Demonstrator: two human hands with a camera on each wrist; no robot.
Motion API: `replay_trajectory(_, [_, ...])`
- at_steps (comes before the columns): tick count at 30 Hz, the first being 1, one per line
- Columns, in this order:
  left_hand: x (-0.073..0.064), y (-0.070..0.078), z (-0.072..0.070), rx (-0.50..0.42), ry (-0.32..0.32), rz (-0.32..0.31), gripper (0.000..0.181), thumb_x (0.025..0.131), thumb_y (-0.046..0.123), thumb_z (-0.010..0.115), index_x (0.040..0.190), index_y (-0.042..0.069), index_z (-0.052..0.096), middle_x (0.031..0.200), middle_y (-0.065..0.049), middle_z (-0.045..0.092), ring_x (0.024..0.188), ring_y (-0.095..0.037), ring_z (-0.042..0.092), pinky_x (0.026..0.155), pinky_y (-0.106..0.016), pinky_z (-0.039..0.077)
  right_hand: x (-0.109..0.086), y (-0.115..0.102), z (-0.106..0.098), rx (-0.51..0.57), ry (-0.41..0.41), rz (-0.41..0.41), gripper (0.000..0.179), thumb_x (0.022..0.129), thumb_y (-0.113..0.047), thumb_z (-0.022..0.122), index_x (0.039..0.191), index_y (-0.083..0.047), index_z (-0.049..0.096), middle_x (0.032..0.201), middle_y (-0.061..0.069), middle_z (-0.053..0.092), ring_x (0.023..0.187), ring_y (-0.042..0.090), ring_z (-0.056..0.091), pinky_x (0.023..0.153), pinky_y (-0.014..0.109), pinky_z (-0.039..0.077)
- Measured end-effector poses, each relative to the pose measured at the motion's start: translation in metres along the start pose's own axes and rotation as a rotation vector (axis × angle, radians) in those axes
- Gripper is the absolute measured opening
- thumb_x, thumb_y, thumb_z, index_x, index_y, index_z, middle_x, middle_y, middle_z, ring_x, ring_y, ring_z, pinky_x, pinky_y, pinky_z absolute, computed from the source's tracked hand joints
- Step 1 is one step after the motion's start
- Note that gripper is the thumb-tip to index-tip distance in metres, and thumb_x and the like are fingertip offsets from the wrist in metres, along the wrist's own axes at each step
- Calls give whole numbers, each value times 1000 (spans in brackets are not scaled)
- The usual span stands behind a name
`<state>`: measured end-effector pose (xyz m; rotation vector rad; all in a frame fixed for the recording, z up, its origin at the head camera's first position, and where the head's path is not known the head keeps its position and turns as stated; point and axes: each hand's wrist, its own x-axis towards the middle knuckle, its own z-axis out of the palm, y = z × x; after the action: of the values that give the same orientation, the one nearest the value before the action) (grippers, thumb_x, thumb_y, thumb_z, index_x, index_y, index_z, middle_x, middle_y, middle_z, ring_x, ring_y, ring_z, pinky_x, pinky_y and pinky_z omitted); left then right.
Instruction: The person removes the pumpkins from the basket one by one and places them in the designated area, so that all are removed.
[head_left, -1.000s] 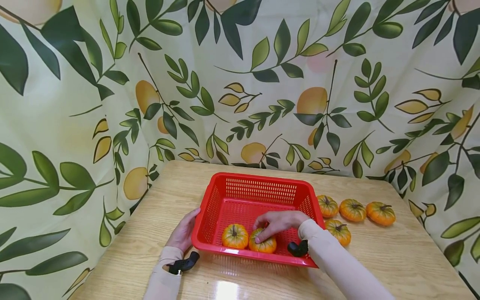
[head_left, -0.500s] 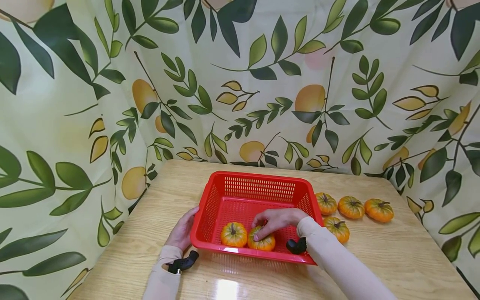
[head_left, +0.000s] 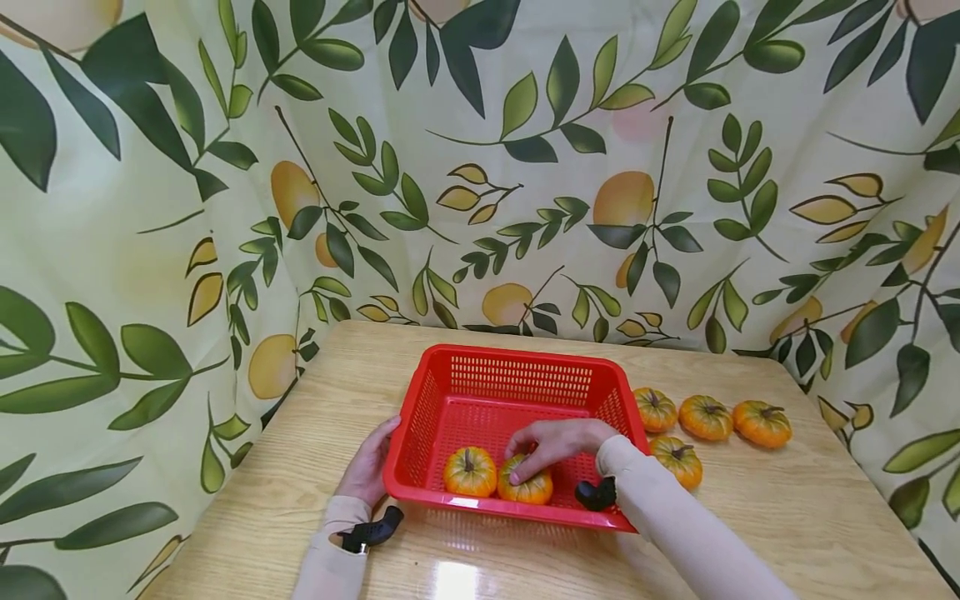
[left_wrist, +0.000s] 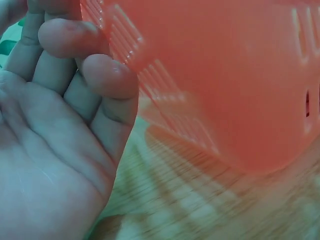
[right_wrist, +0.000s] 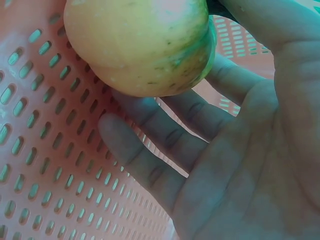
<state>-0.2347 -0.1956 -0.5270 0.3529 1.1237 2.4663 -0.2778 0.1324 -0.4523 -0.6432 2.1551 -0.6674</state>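
Observation:
A red plastic basket (head_left: 517,352) with slotted walls stands on the table. My left hand (head_left: 365,467) holds its left rim; in the left wrist view the curled fingers (left_wrist: 111,75) lie against the basket's outer wall. Inside the basket, near its front wall, sit two small orange-and-green pumpkins. My right hand (head_left: 558,446) reaches over the right side and grips the right-hand pumpkin (head_left: 528,490), thumb on the near side. In the right wrist view this pumpkin (right_wrist: 142,47) lies between thumb and fingers. Just left of it is the other pumpkin (head_left: 470,472), untouched.
Several more pumpkins lie on the wooden table (head_left: 810,517) to the right of the basket, among them a near one (head_left: 678,464) close to the right forearm and a far-right one (head_left: 762,424). A leaf-patterned cloth (head_left: 480,183) hangs around the table's back and sides.

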Motion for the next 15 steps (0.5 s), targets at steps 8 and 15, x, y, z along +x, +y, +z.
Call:
replay_trajectory(8, [2, -2, 3, 18, 56, -2, 33, 109, 33, 38, 107, 23, 69, 102, 10, 76, 97, -4, 70, 89, -22, 57, 0, -1, -1, 15, -2, 2, 28, 86, -38, 78, 109, -27, 67, 107, -8, 65, 104, 14, 55, 97, 38, 47])
replay_trajectory(15, [1, -4, 0, 11, 64, -3, 36, 110, 32, 37, 105, 23, 71, 100, 9, 77, 95, -5, 72, 88, -22, 57, -1, -7, 3, 24, 27, -2, 31, 85, -36, 80, 111, -28, 65, 110, -6, 63, 105, 15, 55, 96, 39, 50])
